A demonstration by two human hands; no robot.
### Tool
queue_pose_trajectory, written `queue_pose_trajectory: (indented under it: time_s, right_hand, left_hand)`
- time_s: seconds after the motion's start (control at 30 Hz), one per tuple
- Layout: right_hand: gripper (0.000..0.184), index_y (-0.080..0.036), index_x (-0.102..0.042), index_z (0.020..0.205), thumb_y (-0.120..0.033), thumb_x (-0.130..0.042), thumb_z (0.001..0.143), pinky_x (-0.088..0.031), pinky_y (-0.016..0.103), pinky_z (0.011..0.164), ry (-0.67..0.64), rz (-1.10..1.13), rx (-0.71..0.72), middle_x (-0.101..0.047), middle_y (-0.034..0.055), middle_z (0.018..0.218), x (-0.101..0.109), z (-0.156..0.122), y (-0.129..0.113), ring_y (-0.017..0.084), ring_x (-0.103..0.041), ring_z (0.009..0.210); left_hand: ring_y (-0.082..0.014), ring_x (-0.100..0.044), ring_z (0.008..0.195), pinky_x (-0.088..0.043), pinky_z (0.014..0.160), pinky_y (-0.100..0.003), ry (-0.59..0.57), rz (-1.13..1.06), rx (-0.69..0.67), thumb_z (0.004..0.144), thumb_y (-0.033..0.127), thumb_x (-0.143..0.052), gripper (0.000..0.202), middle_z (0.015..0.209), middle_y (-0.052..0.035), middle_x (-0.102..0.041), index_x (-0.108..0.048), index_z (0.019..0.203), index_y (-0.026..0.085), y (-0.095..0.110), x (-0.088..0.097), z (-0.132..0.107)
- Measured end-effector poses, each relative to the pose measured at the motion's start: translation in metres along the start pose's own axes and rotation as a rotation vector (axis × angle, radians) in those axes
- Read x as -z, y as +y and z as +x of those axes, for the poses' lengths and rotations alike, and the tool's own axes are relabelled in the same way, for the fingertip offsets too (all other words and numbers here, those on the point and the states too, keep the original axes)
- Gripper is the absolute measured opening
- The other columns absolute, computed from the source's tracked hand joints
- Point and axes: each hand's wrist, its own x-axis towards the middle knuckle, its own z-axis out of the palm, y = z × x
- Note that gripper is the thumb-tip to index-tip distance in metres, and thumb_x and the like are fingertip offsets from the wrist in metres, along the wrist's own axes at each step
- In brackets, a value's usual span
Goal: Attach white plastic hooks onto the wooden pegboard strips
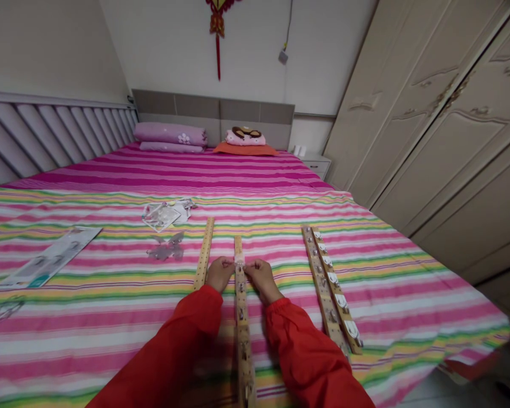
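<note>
A long wooden strip point(243, 328) with several small metal pieces along it lies lengthwise between my forearms. Both hands meet at its far part. My left hand point(221, 273) pinches the left edge of a small translucent piece point(238, 259) lying across the strip. From the other side, the fingertips of my right hand point(261, 277) close on the same piece. Its exact kind is too small to make out. Just left of my left hand rests a bare wooden strip point(204, 249) with rows of holes.
To the right lie a wooden strip with metal pieces point(318, 269) and one with white hook-like pieces point(335, 280). Leftward are small clear bags point(168, 247), crumpled packaging point(165, 214), a long flat package point(49, 258) and a thin wire-like bundle point(4, 309). A striped sheet point(119, 334) covers the bed.
</note>
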Motion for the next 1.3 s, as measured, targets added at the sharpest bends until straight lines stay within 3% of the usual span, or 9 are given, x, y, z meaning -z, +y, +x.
queue_pose_trajectory:
  time_s: [0.17,0.27,0.4,0.5,0.63,0.77,1.03,1.3]
  right_hand:
    - [0.013,-0.017,-0.056,0.055,-0.026,-0.066,0.053,-0.035,0.023,0.044,-0.001,-0.007,-0.009,-0.052,-0.0049,0.043,0.0,0.003,0.003,0.01,-0.045,0.043]
    - [0.013,-0.017,-0.057,0.057,-0.025,-0.066,0.053,-0.035,0.022,0.043,-0.008,-0.004,-0.017,-0.051,-0.0054,0.043,0.0,0.003,0.005,0.01,-0.044,0.041]
    - [0.03,-0.015,-0.067,0.084,-0.026,-0.067,0.057,-0.039,0.024,0.045,-0.025,-0.011,0.016,-0.054,-0.0064,0.047,0.002,0.003,0.009,0.011,-0.047,0.043]
    - [0.04,-0.018,-0.069,0.104,-0.028,-0.063,0.065,-0.048,0.029,0.058,-0.102,-0.106,0.124,-0.066,-0.0006,0.064,0.004,0.002,0.011,0.016,-0.058,0.058]
    - [0.032,-0.021,-0.072,0.101,-0.029,-0.054,0.075,-0.048,0.036,0.083,-0.189,-0.315,0.254,-0.072,0.0044,0.095,0.006,0.003,0.008,0.022,-0.063,0.089]
    - [0.035,-0.023,-0.071,0.107,-0.026,-0.051,0.078,-0.046,0.037,0.088,-0.221,-0.467,0.276,-0.072,0.004,0.097,0.007,0.004,0.002,0.023,-0.062,0.092]
    - [0.036,-0.027,-0.071,0.107,-0.022,-0.058,0.074,-0.047,0.038,0.081,-0.283,-0.362,0.206,-0.074,-0.0003,0.08,0.005,0.01,-0.004,0.023,-0.063,0.078]
    - [0.042,-0.027,-0.066,0.112,-0.032,-0.065,0.071,-0.049,0.037,0.084,-0.261,-0.186,0.162,-0.072,0.0003,0.098,0.01,0.006,0.001,0.022,-0.063,0.092]
  left_hand:
    - [-0.0143,-0.06,0.061,-0.046,0.06,-0.025,0.025,-0.016,0.03,0.059,0.021,-0.064,0.012,0.06,0.0005,-0.063,-0.06,0.068,0.016,-0.006,-0.003,0.002]
    - [-0.0127,-0.057,0.057,-0.045,0.056,-0.023,0.028,-0.015,-0.028,0.059,0.021,-0.065,0.018,0.057,0.003,-0.06,-0.063,0.076,0.016,-0.009,-0.003,0.001]
    - [-0.0131,-0.058,0.061,-0.046,0.058,-0.023,-0.018,0.011,-0.114,0.065,0.025,-0.062,0.025,0.065,0.0009,-0.064,-0.069,0.088,0.016,-0.011,-0.002,-0.001]
    - [-0.0147,-0.06,0.068,-0.049,0.066,-0.025,-0.054,0.082,-0.137,0.069,0.023,-0.06,0.028,0.073,-0.0016,-0.067,-0.072,0.094,0.018,-0.013,-0.001,-0.002]
    - [-0.0166,-0.061,0.079,-0.048,0.078,-0.028,-0.076,0.23,-0.206,0.075,0.022,-0.055,0.029,0.08,-0.003,-0.067,-0.072,0.097,0.019,-0.016,-0.001,0.0]
    - [-0.0167,-0.06,0.084,-0.047,0.082,-0.028,-0.105,0.272,-0.216,0.077,0.022,-0.052,0.033,0.081,-0.0021,-0.064,-0.071,0.103,0.021,-0.018,-0.001,0.002]
    - [-0.0196,-0.059,0.084,-0.045,0.086,-0.03,-0.154,0.178,-0.183,0.073,0.022,-0.053,0.037,0.075,-0.0028,-0.059,-0.07,0.105,0.02,-0.018,-0.003,0.006]
    - [-0.0199,-0.061,0.086,-0.046,0.084,-0.031,-0.153,0.056,-0.119,0.071,0.031,-0.06,0.035,0.081,-0.0035,-0.065,-0.07,0.102,0.02,-0.012,0.0,0.001]
